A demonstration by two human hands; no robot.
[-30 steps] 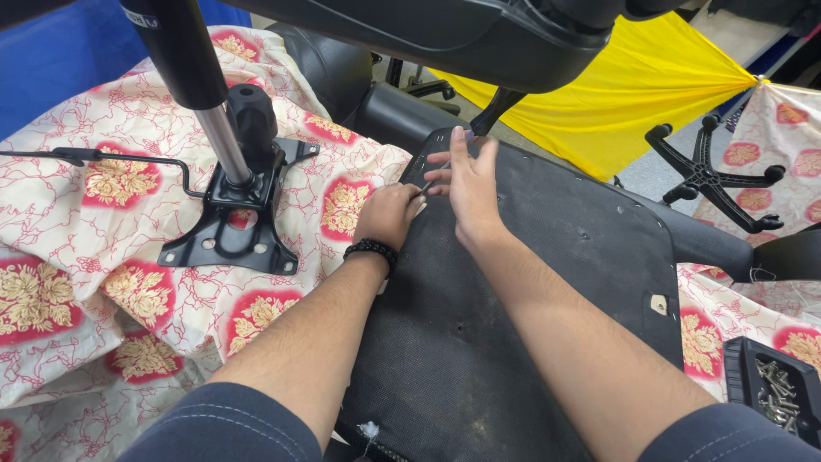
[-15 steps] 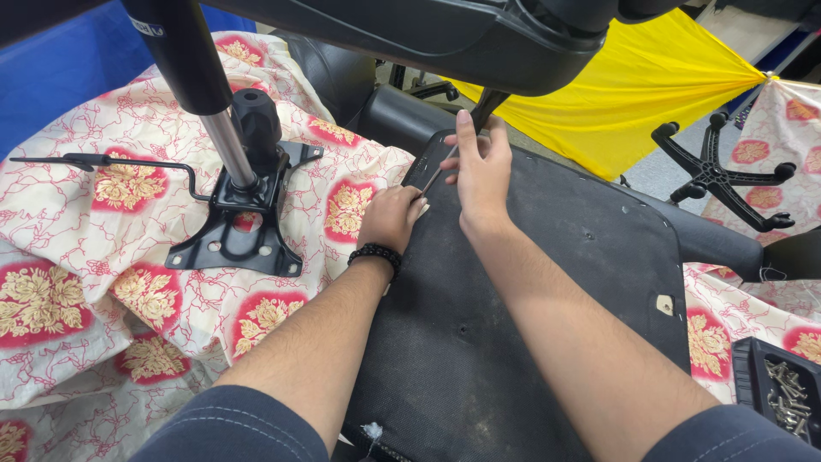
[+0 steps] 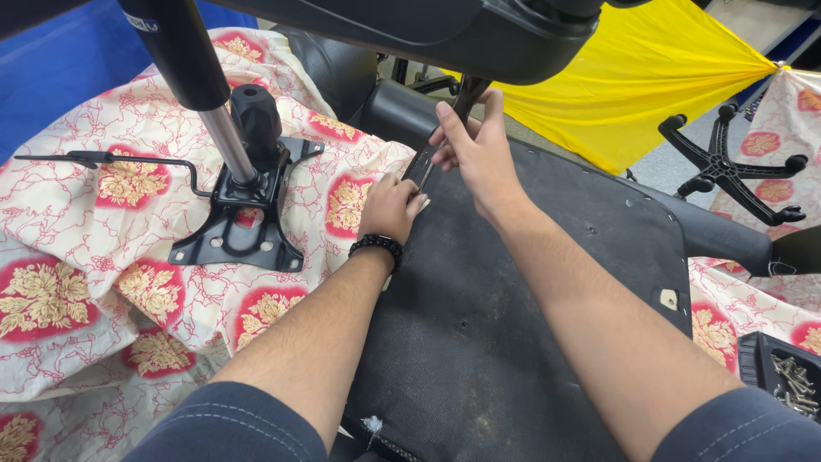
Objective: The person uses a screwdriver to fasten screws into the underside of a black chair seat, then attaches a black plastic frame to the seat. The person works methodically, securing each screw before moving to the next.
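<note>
I am watching an upturned black chair seat (image 3: 522, 308) lying underside up on the flowered cloth (image 3: 111, 248), centre of view. A black armrest bracket (image 3: 425, 162) is sitting at its far left edge. The left hand (image 3: 390, 208) is curling shut at that edge, gripping the bracket's lower end, beaded band on the wrist. The right hand (image 3: 475, 150) is pinching the bracket's upper part, fingers closed on it. Left of the seat, a tilt mechanism plate (image 3: 244, 224) with gas cylinder (image 3: 192, 73) is resting on the cloth. A star base (image 3: 727, 167) is lying far right; a screw tray (image 3: 791, 376) is sitting at the lower right.
</note>
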